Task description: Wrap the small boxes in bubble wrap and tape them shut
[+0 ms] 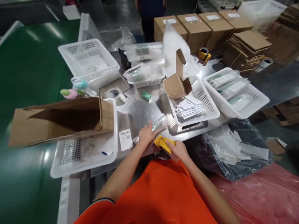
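My left hand (pixel 146 134) lies on the near end of a bubble-wrapped item (pixel 159 123) on the metal table (pixel 144 110); its fingers look bent, but whether they grip the wrap is unclear. Just to the right, my right hand (pixel 179 150) is closed around a yellow tape dispenser (pixel 164 144) at the table's front edge. Left of my left hand lies a white printed label sheet (pixel 125 140). Behind the hands sit a small green box (pixel 146 96) and a roll of clear tape (pixel 116 95). White cards (pixel 188 107) and an open small carton (pixel 175 85) are in a basket (pixel 211 112).
An open long carton (pixel 58 119) rests over a white basket (pixel 86 168) at left. More baskets (pixel 259 101) stand right and behind. Closed cartons (pixel 193 28) line the back. A lined waste bin (pixel 252 168) is at lower right, a green conveyor (pixel 28 183) at far left.
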A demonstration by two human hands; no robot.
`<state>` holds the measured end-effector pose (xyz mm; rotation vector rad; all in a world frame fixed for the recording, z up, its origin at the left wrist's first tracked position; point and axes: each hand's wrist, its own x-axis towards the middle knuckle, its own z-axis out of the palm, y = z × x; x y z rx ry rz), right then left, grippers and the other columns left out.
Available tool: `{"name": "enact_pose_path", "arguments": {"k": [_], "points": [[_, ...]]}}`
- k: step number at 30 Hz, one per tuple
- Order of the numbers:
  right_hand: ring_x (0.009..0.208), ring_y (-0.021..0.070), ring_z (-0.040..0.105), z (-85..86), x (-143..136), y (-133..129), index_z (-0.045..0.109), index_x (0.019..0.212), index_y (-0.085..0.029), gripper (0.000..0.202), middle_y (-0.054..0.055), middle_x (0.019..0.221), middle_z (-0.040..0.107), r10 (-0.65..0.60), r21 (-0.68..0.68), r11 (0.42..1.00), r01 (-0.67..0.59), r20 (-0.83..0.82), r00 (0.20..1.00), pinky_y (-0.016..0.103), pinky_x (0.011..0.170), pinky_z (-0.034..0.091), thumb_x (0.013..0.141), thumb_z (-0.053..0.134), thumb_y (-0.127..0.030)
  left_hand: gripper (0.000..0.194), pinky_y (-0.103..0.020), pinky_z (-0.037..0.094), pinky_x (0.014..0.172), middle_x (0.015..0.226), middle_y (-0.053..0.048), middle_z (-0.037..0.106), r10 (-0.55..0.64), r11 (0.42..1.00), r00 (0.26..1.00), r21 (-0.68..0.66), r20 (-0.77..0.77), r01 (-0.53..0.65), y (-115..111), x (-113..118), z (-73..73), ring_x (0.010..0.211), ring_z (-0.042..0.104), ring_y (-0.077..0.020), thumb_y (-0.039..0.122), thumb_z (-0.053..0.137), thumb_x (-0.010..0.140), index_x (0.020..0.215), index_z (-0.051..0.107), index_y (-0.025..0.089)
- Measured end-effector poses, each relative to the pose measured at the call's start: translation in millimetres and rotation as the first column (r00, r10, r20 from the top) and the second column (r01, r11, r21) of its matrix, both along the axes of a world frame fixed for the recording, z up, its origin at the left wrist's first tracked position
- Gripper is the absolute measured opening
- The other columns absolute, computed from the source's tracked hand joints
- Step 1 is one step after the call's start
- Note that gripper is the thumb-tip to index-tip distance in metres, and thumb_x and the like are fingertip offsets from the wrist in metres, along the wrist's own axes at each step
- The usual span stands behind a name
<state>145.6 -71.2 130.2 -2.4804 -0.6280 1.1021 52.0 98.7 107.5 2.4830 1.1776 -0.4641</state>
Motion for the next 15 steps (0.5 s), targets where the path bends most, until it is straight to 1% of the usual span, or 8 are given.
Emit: {"name": "enact_pose_path", "arguments": {"k": [3, 5, 6, 8, 10, 11, 13, 15], "points": [[0.061, 0.0169, 0.059, 3.0, 14, -42, 0.068, 0.067, -0.017, 0.043, 0.005, 0.065, 0.066, -0.017, 0.034, 0.999, 0.016, 0.029, 0.999, 0.026, 0.055, 0.031, 0.090, 0.055, -0.051, 0.082, -0.040, 0.052, 0.088, 0.130, -0.025, 0.062, -0.045, 0.999, 0.999, 0.010, 0.008, 0.045, -5, -4, -3.0, 0.112, 0.066, -0.0384, 0.049, 0.064, 0.090, 0.154, 0.034, 0.009], [0.059, 0.0159, 0.056, 5.8, 24, -75, 0.061, 0.059, -0.020, 0.043, 0.003, 0.060, 0.062, -0.075, 0.047, 0.996, 0.071, 0.089, 0.993, 0.026, 0.054, 0.029, 0.088, 0.056, -0.052, 0.080, -0.041, 0.053, 0.085, 0.128, -0.025, 0.063, -0.059, 0.998, 0.998, 0.013, -0.028, 0.059, -8, -6, -3.6, 0.109, 0.067, -0.0401, 0.040, 0.070, 0.085, 0.150, 0.037, 0.007], [0.058, 0.0157, 0.055, 7.4, 28, -92, 0.058, 0.058, -0.021, 0.044, 0.002, 0.058, 0.060, -0.121, 0.057, 0.992, 0.115, 0.124, 0.985, 0.026, 0.054, 0.029, 0.087, 0.055, -0.053, 0.077, -0.042, 0.053, 0.084, 0.126, -0.025, 0.063, -0.062, 0.998, 0.997, 0.014, -0.035, 0.063, -10, -6, -3.8, 0.107, 0.068, -0.0406, 0.040, 0.069, 0.086, 0.148, 0.039, 0.007], [0.057, 0.0165, 0.054, 9.9, 36, -126, 0.054, 0.058, -0.022, 0.046, 0.003, 0.058, 0.060, -0.240, 0.090, 0.970, 0.228, 0.177, 0.954, 0.026, 0.053, 0.030, 0.088, 0.049, -0.057, 0.069, -0.044, 0.053, 0.081, 0.121, -0.025, 0.066, -0.059, 0.998, 0.998, -0.004, -0.035, 0.059, -9, -4, -4.4, 0.103, 0.069, -0.0416, 0.048, 0.062, 0.089, 0.142, 0.045, 0.008], [0.057, 0.0183, 0.055, 10.7, 46, -157, 0.053, 0.060, -0.024, 0.049, 0.004, 0.057, 0.060, -0.371, 0.125, 0.929, 0.350, 0.249, 0.895, 0.027, 0.052, 0.032, 0.088, 0.041, -0.063, 0.067, -0.046, 0.053, 0.080, 0.117, -0.024, 0.069, -0.055, 0.998, 0.998, -0.040, -0.006, 0.055, -3, -3, -5.9, 0.102, 0.069, -0.0428, 0.060, 0.054, 0.090, 0.134, 0.052, 0.011], [0.057, 0.0192, 0.056, 10.0, 52, -171, 0.052, 0.061, -0.024, 0.049, 0.004, 0.057, 0.061, -0.422, 0.141, 0.907, 0.398, 0.294, 0.858, 0.028, 0.053, 0.034, 0.087, 0.039, -0.065, 0.066, -0.047, 0.052, 0.081, 0.118, -0.024, 0.070, -0.048, 0.997, 0.999, -0.063, 0.005, 0.048, 2, -3, -7.2, 0.104, 0.068, -0.0434, 0.063, 0.055, 0.088, 0.131, 0.054, 0.012], [0.057, 0.0203, 0.057, 5.9, 71, -193, 0.054, 0.067, -0.025, 0.045, 0.004, 0.058, 0.063, -0.480, 0.168, 0.877, 0.451, 0.381, 0.790, 0.029, 0.054, 0.037, 0.085, 0.040, -0.064, 0.065, -0.047, 0.052, 0.085, 0.119, -0.022, 0.071, 0.002, 0.993, 0.999, -0.115, 0.032, 0.002, 15, -6, -10.3, 0.108, 0.067, -0.0435, 0.057, 0.066, 0.082, 0.130, 0.055, 0.015], [0.056, 0.0205, 0.058, -1.7, 97, -208, 0.056, 0.074, -0.025, 0.037, 0.004, 0.061, 0.064, -0.476, 0.189, 0.877, 0.442, 0.471, 0.743, 0.029, 0.055, 0.039, 0.084, 0.044, -0.059, 0.066, -0.045, 0.052, 0.087, 0.117, -0.020, 0.073, 0.158, 0.971, 0.982, -0.198, 0.100, -0.136, 27, -14, -13.0, 0.110, 0.068, -0.0406, 0.046, 0.076, 0.072, 0.129, 0.056, 0.016]]}}
